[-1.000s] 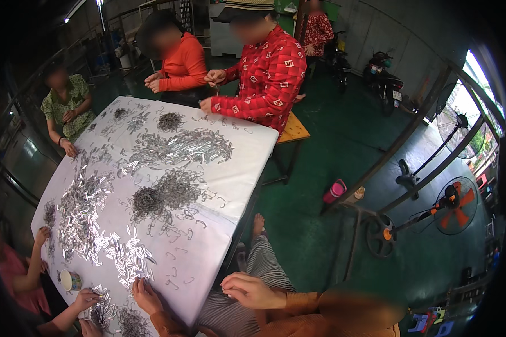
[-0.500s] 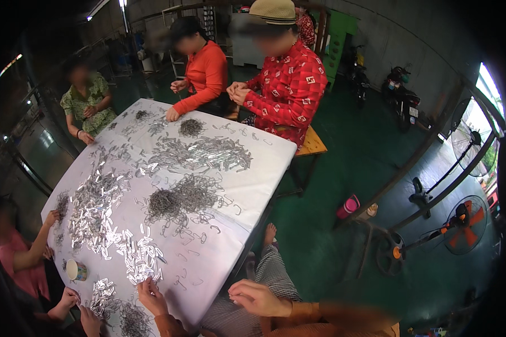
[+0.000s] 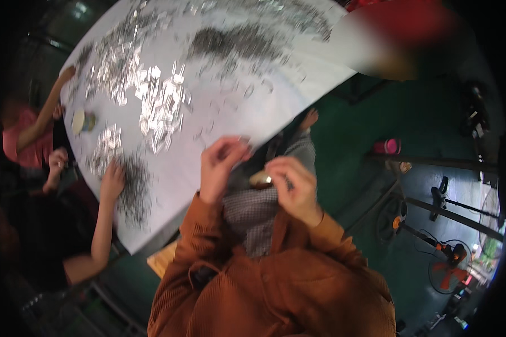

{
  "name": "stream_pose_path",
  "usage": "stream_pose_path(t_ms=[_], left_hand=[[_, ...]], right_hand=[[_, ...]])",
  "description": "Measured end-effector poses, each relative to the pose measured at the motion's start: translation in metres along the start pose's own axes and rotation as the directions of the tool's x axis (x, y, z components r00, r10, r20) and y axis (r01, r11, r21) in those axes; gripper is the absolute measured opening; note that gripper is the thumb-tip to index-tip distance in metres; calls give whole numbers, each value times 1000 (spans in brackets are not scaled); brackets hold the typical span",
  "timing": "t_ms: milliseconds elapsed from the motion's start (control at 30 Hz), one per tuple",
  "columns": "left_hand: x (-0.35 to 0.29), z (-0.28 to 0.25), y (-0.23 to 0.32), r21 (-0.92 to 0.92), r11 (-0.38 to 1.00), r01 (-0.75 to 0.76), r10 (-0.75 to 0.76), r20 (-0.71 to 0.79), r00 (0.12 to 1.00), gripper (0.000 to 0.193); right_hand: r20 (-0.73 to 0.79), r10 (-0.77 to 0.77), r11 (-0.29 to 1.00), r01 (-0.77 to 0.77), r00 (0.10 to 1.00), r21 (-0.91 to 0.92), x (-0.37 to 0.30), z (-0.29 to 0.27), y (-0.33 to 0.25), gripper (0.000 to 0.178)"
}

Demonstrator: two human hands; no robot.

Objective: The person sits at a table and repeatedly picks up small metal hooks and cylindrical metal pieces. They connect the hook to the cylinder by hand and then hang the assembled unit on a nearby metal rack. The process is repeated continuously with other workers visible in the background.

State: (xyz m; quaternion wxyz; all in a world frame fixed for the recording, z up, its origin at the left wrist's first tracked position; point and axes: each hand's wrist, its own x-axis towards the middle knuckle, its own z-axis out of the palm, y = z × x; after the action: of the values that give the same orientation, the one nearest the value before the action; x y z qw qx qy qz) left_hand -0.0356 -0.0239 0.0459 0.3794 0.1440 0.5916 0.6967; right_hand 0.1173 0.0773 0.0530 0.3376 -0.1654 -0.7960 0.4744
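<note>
My left hand (image 3: 218,168) is raised over the table's near edge, thumb and fingertips pinched together. Something thin and dark may be at those fingertips, but blur hides what it is. My right hand (image 3: 296,188) is closed opposite it above my lap, fingers curled towards the thumb. A small shiny metal-looking thing (image 3: 260,178) shows beside its fingertips; whether it is gripped I cannot tell. Beyond my hands, a pile of flat shiny metal pieces (image 3: 160,106) lies on the white table (image 3: 230,112), with scattered bent wire hooks (image 3: 205,132) nearby.
A dark heap of wire hooks (image 3: 230,42) lies farther back. At left stand a paper cup (image 3: 83,121) and smaller heaps, where a co-worker's hand (image 3: 113,178) rests among metal pieces. Another co-worker in pink (image 3: 31,135) reaches in. Fans (image 3: 450,264) stand right.
My view has tipped down towards my lap. My left hand has left the shiny pile and come up near my right hand; both are now pinched close together.
</note>
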Motion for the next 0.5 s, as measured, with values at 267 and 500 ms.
stream_pose_path(t_ms=[267,500], left_hand=[[-15,14,-17,-90,995,35,-27,91,995,10],[-18,27,-16,37,999,-22,19,68,997,9]], right_hand=[[-1,55,997,-55,998,55,-7,0,12,8],[-8,14,1000,-14,1000,-7,-2,-2,24,9]])
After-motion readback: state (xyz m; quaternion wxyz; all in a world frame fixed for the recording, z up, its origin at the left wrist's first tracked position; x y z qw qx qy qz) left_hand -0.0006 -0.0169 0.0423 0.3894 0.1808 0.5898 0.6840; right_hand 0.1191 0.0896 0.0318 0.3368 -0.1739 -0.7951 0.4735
